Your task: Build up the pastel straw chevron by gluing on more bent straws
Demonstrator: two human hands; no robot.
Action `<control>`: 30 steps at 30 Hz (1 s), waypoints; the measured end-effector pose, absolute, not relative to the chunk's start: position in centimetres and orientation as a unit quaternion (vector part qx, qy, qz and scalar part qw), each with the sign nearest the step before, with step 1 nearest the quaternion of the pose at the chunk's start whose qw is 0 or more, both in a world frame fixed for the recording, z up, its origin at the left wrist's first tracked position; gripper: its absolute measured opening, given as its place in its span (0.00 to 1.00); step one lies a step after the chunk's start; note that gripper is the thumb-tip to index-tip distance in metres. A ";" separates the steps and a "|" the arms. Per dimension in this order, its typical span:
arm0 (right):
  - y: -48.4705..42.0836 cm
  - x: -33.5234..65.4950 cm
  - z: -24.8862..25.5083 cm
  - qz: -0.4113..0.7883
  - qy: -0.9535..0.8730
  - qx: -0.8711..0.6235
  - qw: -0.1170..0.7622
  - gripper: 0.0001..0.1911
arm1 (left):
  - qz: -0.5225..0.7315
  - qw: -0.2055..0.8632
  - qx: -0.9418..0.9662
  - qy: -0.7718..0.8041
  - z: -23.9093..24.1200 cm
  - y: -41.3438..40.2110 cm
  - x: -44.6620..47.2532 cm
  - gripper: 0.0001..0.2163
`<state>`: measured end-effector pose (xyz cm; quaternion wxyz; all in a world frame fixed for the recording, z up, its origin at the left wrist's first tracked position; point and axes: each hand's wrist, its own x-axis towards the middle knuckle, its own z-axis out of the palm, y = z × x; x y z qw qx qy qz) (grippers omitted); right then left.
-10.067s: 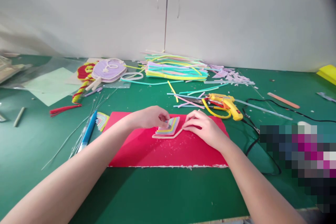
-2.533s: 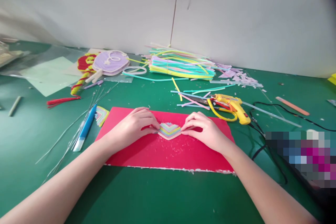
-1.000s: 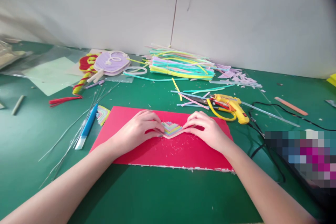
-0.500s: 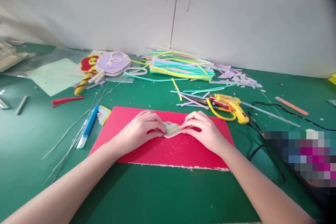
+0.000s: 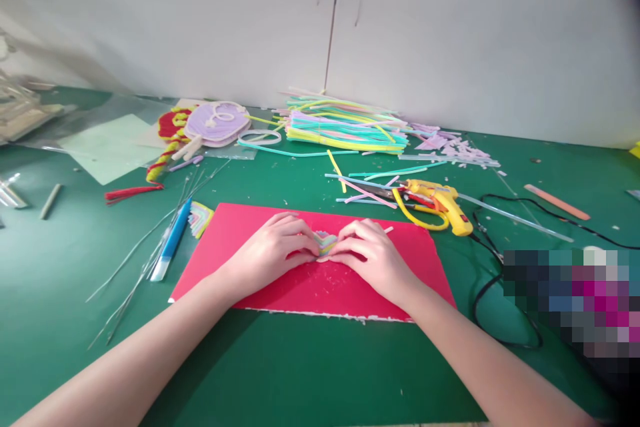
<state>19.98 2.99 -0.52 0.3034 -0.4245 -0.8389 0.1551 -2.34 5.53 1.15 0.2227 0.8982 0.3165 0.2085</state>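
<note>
On a red board point(image 5: 260, 290), a small piece of pastel pipe-cleaner strips point(image 5: 326, 243) lies in nested V-shaped rows. My left hand point(image 5: 277, 247) pinches its left side with bent fingers, the thumb low at the edge. From the other side, my right hand point(image 5: 367, 250) presses fingertips and thumb on the right part, hiding much of it. A pale strip end point(image 5: 389, 230) pokes out behind my right hand. Left of the board sits a similar striped piece point(image 5: 201, 219), beside a blue-handled tool point(image 5: 175, 237).
A yellow glue gun point(image 5: 445, 203) with a black cord point(image 5: 480, 300) lies right of the board, near scissors point(image 5: 375, 192). Bundled pipe cleaners point(image 5: 345, 130) rest at the back by lilac scraps point(image 5: 450, 145). Thin wires point(image 5: 125, 300) spread at left, below a lilac fan-shaped craft point(image 5: 217, 123).
My right hand has shifted a little left, covering more of the striped piece. A pale strip end now shows behind it. The left hand has moved slightly right.
</note>
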 end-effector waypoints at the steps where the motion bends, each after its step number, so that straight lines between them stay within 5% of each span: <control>1: 3.0 20.0 -0.5 0.157 -0.838 -0.425 0.304 0.06 | 0.209 0.222 0.899 0.315 1.2 5.5 -2.3 0.05; 30: 3.3 20.2 -0.7 0.157 -0.829 -0.421 0.332 0.05 | 0.244 0.170 0.904 0.307 0.8 4.4 -1.3 0.07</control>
